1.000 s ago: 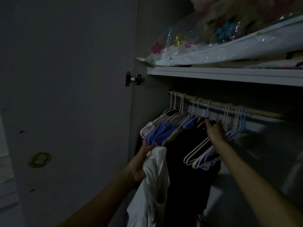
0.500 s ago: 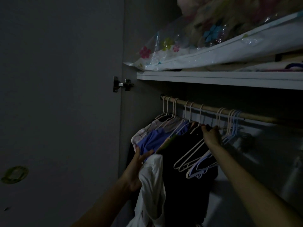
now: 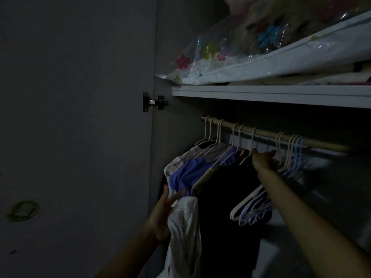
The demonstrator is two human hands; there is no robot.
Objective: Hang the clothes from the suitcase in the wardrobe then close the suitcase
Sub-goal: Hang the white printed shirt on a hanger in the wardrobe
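white shelf [image 3: 281,96], floral clear bag [image 3: 251,63] on it

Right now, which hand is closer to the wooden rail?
Right. The right hand reaches among the hangers just under the wooden rail; the left hand is lower, holding the white garment.
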